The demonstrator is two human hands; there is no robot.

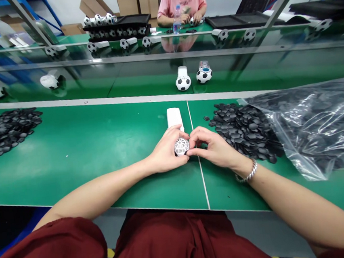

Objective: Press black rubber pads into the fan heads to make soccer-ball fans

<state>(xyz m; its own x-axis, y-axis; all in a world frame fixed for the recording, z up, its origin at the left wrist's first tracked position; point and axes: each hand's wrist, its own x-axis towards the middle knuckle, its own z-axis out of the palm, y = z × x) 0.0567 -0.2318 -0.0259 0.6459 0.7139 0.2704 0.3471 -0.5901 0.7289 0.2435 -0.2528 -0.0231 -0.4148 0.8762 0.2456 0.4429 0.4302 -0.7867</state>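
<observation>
On the green table lies a white soccer-ball-shaped device (174, 117), its flat white handle pointing away from me and its round end toward me. My left hand (168, 150) is wrapped round the ball end, thumb at the near side and fingers over the far side. A white web-like grille shows on top of the ball. At the ball's right side, my right hand (211, 145) has thumb and fingertips pinched together; whatever they may hold is hidden. Right of that hand spreads a pile of small black plastic pieces (245, 130).
A second pile of black pieces (6, 130) lies at the left. A clear plastic bag (320, 123) covers the right side. Beyond the pale strip, soccer-ball devices (183, 79) sit on a green surface. Across from me, a person in pink (182, 6) works near stacked black trays (119, 24).
</observation>
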